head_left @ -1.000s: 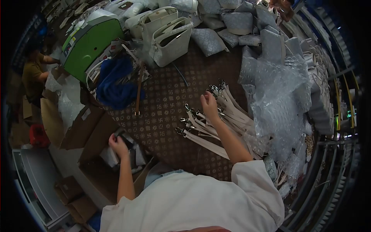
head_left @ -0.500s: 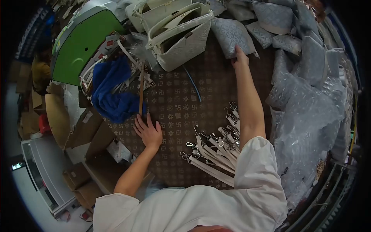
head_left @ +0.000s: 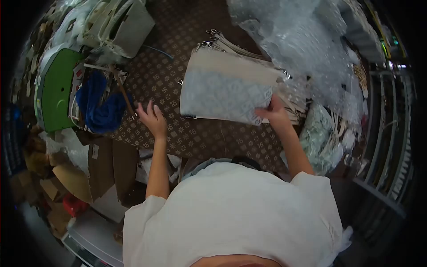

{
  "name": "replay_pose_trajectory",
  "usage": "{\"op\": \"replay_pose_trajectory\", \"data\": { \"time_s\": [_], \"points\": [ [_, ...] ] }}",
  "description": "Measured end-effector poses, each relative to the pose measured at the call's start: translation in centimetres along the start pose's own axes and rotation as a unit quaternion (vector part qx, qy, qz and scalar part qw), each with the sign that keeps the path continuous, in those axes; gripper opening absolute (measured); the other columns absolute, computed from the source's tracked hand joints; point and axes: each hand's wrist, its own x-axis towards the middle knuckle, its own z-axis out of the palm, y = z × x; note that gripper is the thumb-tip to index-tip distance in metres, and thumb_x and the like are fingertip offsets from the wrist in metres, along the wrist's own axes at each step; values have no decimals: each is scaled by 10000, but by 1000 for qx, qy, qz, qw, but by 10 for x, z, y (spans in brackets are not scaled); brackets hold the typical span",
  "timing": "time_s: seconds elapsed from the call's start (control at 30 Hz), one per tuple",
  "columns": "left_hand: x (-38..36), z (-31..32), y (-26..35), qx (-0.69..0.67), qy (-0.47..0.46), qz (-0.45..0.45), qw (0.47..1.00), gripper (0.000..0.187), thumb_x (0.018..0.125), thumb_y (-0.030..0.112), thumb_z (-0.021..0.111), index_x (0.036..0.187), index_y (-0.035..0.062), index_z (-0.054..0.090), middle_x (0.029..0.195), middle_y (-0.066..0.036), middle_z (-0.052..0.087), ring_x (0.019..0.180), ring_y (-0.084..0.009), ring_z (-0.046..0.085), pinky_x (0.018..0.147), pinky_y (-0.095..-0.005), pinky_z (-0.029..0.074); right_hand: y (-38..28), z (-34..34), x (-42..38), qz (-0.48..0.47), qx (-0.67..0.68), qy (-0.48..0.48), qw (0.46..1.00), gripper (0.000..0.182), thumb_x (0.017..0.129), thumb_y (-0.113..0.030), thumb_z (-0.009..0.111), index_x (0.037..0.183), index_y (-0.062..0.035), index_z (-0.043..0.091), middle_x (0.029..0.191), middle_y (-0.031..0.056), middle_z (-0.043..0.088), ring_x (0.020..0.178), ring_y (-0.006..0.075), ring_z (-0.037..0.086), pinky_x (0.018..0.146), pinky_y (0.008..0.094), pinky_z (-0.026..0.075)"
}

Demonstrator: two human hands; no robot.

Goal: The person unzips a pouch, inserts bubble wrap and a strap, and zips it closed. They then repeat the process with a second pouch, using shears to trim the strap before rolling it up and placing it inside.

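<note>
A flat pouch (head_left: 227,91), pale blue with a pattern and a beige band along its upper part, is above the brown patterned table (head_left: 200,133). At its lower right corner my right hand (head_left: 275,113) grips it between thumb and fingers. Beige straps with metal clips (head_left: 222,43) lie behind it, partly covered. My left hand (head_left: 152,119) is left of the pouch, apart from it, with fingers spread and nothing held. Near its fingertips is a thin brown strip (head_left: 123,92), with a blue cloth (head_left: 100,107) further left.
White handbags (head_left: 133,31) stand at the upper left, near a green panel (head_left: 58,91). Bubble wrap (head_left: 307,49) fills the upper right. Open cardboard boxes (head_left: 104,169) are at the lower left. A metal rack (head_left: 387,133) stands at the far right.
The head view has turned rightward. My right hand has brought a pouch from the pile at the back towards my body, over the straps. My left hand has lifted slightly, still open.
</note>
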Motion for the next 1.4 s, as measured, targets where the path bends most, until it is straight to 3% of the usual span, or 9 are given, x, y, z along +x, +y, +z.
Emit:
{"op": "replay_pose_trajectory", "data": {
  "time_s": [0.07, 0.1, 0.2, 0.3, 0.43, 0.6, 0.67, 0.87, 1.4],
  "points": [
    [-37, 7, 44, -263, -153, -79, 949, 589, 896, 480, 338, 1244, 10, 410, 1358, -160, 285, 1262, -258, 262, 1021, -373, 232, 20, -13, -54, 39, -81, -3, 996, 522, 670, -27, 701, 1133, -12, 461, 1051, 79, 540, 978, 186, 514, 855, 303, 411],
    [-58, 11, 66, -494, -270, -166, 810, 640, 893, 520, 312, 1223, -16, 427, 1337, -154, 333, 1241, -233, 300, 1012, -336, 254, 33, -17, -76, 78, -162, -29, 983, 554, 659, -31, 709, 1146, -11, 446, 1092, 88, 519, 1006, 193, 499, 873, 305, 401],
    [-121, 14, 85, -441, -435, -96, 779, 601, 889, 474, 356, 1224, -21, 422, 1278, -136, 405, 1159, -237, 393, 989, -329, 278, 82, -3, -112, -39, -197, -4, 980, 648, 658, -62, 692, 1220, -4, 375, 1278, 149, 362, 1145, 268, 409, 949, 335, 353],
    [-141, 25, 105, -322, -370, 48, 870, 481, 738, 107, 510, 1203, 5, 442, 1188, -107, 449, 1127, -217, 407, 971, -309, 284, 122, -9, -121, -219, -456, 23, 862, 675, 680, -47, 646, 1272, -7, 324, 1323, 185, 321, 1209, 319, 347, 1006, 345, 292],
    [-123, 29, 115, -282, -428, 51, 857, 459, 740, 93, 515, 1188, 13, 462, 1172, -105, 477, 1109, -215, 435, 964, -308, 296, 107, -43, -133, -198, -385, -26, 901, 517, 739, -6, 548, 1237, -29, 408, 1290, 181, 383, 1216, 329, 343, 1011, 365, 285],
    [-125, 17, 115, -258, -418, 92, 866, 469, 706, 91, 491, 1168, 10, 486, 1192, -119, 481, 1132, -229, 435, 971, -329, 303, 65, -142, -171, -157, -428, 486, 746, 146, 830, -32, 479, 934, -11, 580, 914, 145, 583, 797, 252, 604, 638, 318, 467],
    [-131, 16, 117, -254, -410, 108, 869, 477, 695, 89, 489, 1165, 7, 488, 1186, -119, 484, 1130, -231, 435, 973, -330, 302, 77, -202, -183, -81, -363, 562, 739, 142, 809, -74, 515, 904, -8, 598, 882, 157, 596, 810, 284, 596, 660, 341, 462],
    [-132, 10, 132, -222, -375, 164, 885, 410, 661, 40, 488, 1064, 8, 558, 1135, -118, 505, 1113, -241, 447, 945, -325, 336, 112, -250, -162, 81, -558, 492, 664, 205, 751, -167, 588, 877, -6, 611, 871, 171, 613, 781, 349, 586, 694, 411, 451],
    [-139, 5, 160, -148, -361, 190, 901, 315, 757, -120, 453, 1010, -2, 599, 1017, -114, 585, 916, -212, 583, 794, -264, 454, 96, -275, -183, -81, -475, 569, 666, 184, 751, -115, 628, 916, -36, 643, 738, 78, 614, 649, 197, 584, 600, 322, 450]
  ]
}}
